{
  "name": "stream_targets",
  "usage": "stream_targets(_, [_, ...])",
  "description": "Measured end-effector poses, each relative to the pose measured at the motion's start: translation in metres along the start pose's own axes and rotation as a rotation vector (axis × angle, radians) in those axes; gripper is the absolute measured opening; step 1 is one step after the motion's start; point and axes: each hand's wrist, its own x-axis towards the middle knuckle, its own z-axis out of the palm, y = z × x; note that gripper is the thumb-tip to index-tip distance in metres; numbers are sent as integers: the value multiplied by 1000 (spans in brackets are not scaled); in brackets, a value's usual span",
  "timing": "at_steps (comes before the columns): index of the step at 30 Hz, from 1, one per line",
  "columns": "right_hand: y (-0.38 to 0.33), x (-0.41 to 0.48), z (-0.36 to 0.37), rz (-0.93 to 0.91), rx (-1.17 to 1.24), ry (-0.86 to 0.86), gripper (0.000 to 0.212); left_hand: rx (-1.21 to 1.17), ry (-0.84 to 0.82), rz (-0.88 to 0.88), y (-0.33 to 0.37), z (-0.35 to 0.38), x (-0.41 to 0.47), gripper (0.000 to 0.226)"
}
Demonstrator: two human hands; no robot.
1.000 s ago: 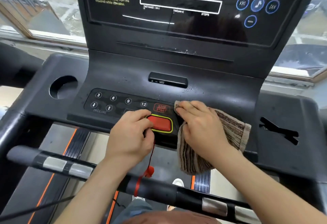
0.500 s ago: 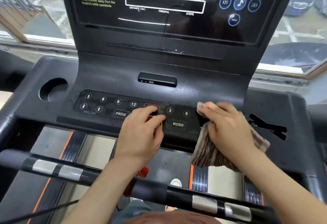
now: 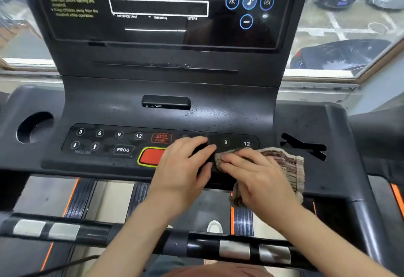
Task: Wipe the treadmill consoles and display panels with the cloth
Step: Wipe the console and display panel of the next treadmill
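The black treadmill console [image 3: 109, 143] has numbered buttons, a STOP/START label and a red safety key [image 3: 152, 156] with a yellow rim. Above it stands the dark display panel [image 3: 157, 25] with blue music buttons. My right hand [image 3: 260, 176] lies flat on a brown striped cloth [image 3: 284, 163] and presses it on the console's right near edge, below the 9 and 12 buttons. Part of the cloth hangs over that edge. My left hand [image 3: 183, 167] rests on the panel just right of the red key, fingers stretched over the buttons there, holding nothing.
A round cup holder [image 3: 35, 127] is sunk into the console's left wing, and a small port block [image 3: 166, 102] sits above the buttons. A black handlebar [image 3: 109, 230] with silver pads crosses in front of my arms. Behind the console a window [image 3: 349, 14] looks onto parked cars.
My left hand has let go of the red key and slid right. My right hand wiped rightward with the cloth, then came down to the near edge, uncovering the 9 and 12 buttons.
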Motion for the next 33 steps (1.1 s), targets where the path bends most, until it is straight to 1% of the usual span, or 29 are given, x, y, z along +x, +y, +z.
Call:
stream_targets(1, [17,-4,-6,29,4,24,40,-13,-11,41,4,3,1,33])
stream_targets(2, [33,-1,-8,96,6,42,41,-20,-24,68,8,5,3,32])
stream_targets(4, [49,16,-7,221,12,61,45,-13,-42,84,14,9,5,34])
stream_targets(6, [28,16,-2,201,3,45,44,-14,-57,76,20,11,6,37])
stream_targets(8, [12,-10,-3,97,14,36,42,-15,-69,86,24,13,10,39])
stream_targets(9, [16,-22,-9,79,39,34,42,-2,-75,102,26,14,12,39])
stream_targets(10, [27,-28,-14,94,71,46,43,14,-82,116,29,16,14,38])
stream_targets(11, [43,-27,-17,147,80,70,44,28,-91,120,31,18,16,38])
stream_targets(13, [68,-9,-17,310,55,121,47,46,-101,102,35,20,18,37])
stream_targets(14, [68,1,-15,370,53,126,48,50,-103,92,36,21,18,37])
stream_targets(15, [58,4,-12,382,68,120,48,46,-108,83,37,21,18,37])
stream_targets(16, [45,0,-8,357,81,105,48,38,-106,81,38,21,17,36])
stream_targets(19, [12,-38,-7,235,164,41,47,2,-87,90,36,20,15,34])
stream_targets(21, [26,-40,-9,209,192,7,49,-14,-79,95,34,20,14,34])
stream_targets(25, [72,16,-1,364,156,-25,60,-44,-76,87,33,19,14,36])
stream_targets(28, [69,35,9,467,150,31,62,-77,-26,87,33,20,16,35])
stream_targets(29, [63,35,11,484,188,64,62,-85,-20,73,33,20,17,35])
stream_targets(31, [52,33,8,557,378,143,63,-92,-60,29,40,19,20,41])
stream_targets(32, [51,30,4,650,521,198,62,-80,-113,-5,46,17,24,49])
stream_targets(33, [50,29,-4,781,691,256,59,-56,-185,-58,54,15,28,60])
